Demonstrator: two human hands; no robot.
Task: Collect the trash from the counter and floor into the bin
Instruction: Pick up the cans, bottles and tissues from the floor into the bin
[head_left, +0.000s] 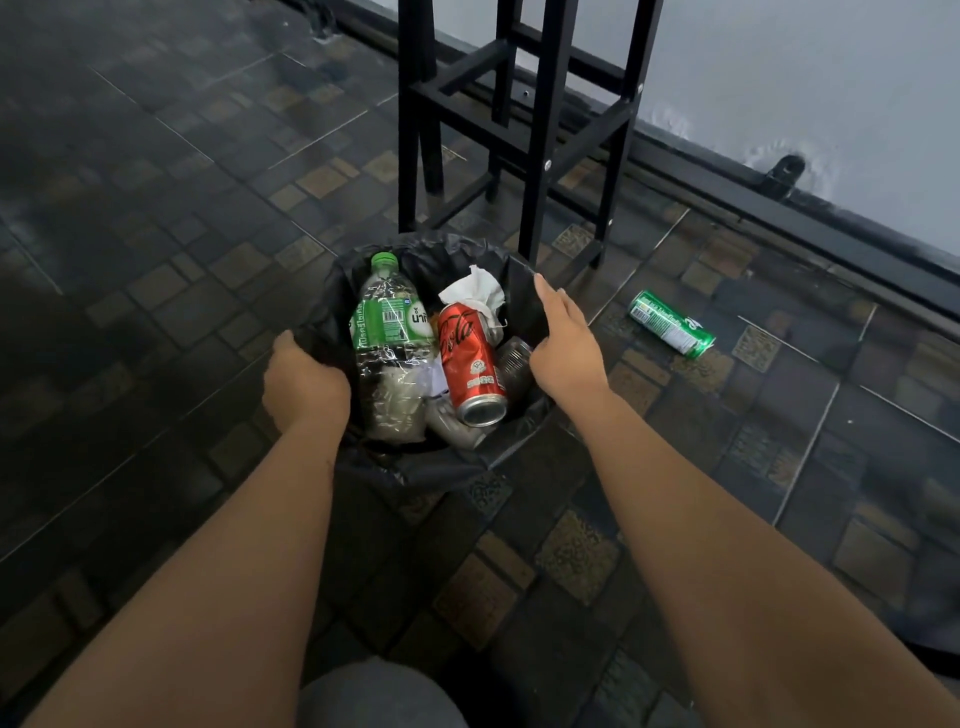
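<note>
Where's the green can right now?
In the head view, the green metal drink can lies on its side on the tiled floor, right of the black-lined trash bin and past the right hand.

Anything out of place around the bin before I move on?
A green can lies on its side on the floor, right of the bin and apart from it, not yet collected. The left hand grips the bin's rim; the right hand is open at the opposite rim.
</note>
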